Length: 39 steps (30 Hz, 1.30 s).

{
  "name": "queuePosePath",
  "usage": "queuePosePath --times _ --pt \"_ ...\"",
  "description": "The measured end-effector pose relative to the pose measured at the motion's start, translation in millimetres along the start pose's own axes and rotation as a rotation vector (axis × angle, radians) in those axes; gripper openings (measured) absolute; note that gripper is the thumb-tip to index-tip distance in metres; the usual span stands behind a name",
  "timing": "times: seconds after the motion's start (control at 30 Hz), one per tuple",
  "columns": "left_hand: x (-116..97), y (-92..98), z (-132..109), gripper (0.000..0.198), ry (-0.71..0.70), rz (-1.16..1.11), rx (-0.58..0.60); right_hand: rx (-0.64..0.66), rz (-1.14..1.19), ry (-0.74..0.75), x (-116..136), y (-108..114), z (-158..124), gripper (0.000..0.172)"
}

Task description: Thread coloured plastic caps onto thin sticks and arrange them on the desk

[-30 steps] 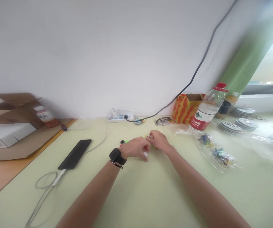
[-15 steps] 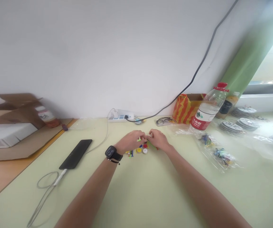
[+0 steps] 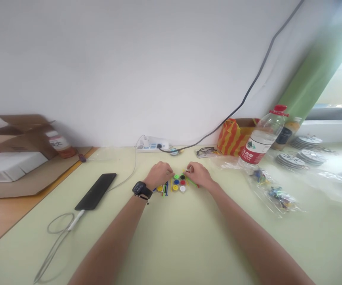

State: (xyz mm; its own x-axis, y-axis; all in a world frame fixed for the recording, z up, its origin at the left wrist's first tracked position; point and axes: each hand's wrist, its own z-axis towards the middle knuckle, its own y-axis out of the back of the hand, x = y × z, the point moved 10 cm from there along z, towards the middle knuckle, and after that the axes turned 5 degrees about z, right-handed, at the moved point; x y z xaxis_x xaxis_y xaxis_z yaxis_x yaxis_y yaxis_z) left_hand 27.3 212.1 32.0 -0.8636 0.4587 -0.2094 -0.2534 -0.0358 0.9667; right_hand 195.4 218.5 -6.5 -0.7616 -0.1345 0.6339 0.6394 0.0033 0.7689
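Several small coloured round discs (image 3: 179, 183) (green, black, blue, red, yellow, white) lie in a tight group on the pale green table (image 3: 171, 237). Thin coloured sticks (image 3: 165, 188) lie just left of them. My left hand (image 3: 158, 175), with a black watch on the wrist, rests curled at the left of the discs, fingers closed near the sticks. My right hand (image 3: 198, 175) sits at their right, fingertips pinched on a small pale piece I cannot name, over a green and red stick (image 3: 192, 182).
A black phone (image 3: 95, 191) on a white cable lies at the left. At the back are a power strip (image 3: 153, 145), glasses (image 3: 205, 151) and a striped bag (image 3: 232, 137). A water bottle (image 3: 260, 139), plastic bags with small parts (image 3: 273, 192) and stacked discs (image 3: 300, 155) are at the right. Cardboard boxes (image 3: 16, 158) are far left.
My left hand drew back to the left and up, uncovering the group of coloured discs. My right hand stayed nearly in place.
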Motion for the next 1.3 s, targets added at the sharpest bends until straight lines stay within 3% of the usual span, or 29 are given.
queuePosePath --times 0.37,0.63,0.83,1.07,1.3 --pt "14.1 -0.9 -1.3 0.015 0.055 -0.055 0.082 0.135 0.057 0.035 -2.1 5.7 0.4 0.019" --pt "17.9 3.7 -5.5 0.025 0.039 -0.079 0.124 0.217 0.009 0.039 8.6 6.5 -8.0 0.037" --pt "12.9 9.5 -8.1 0.043 0.041 -0.044 0.130 0.275 -0.032 -0.029 10.2 7.8 -14.8 0.037" --pt "8.8 8.3 -11.5 0.048 0.040 -0.051 0.192 0.356 -0.048 -0.113 17.6 3.7 -26.0 0.037" --pt "1.4 14.9 -9.0 0.035 0.010 -0.150 0.144 0.362 -0.045 -0.092 24.5 -4.3 -26.7 0.038"
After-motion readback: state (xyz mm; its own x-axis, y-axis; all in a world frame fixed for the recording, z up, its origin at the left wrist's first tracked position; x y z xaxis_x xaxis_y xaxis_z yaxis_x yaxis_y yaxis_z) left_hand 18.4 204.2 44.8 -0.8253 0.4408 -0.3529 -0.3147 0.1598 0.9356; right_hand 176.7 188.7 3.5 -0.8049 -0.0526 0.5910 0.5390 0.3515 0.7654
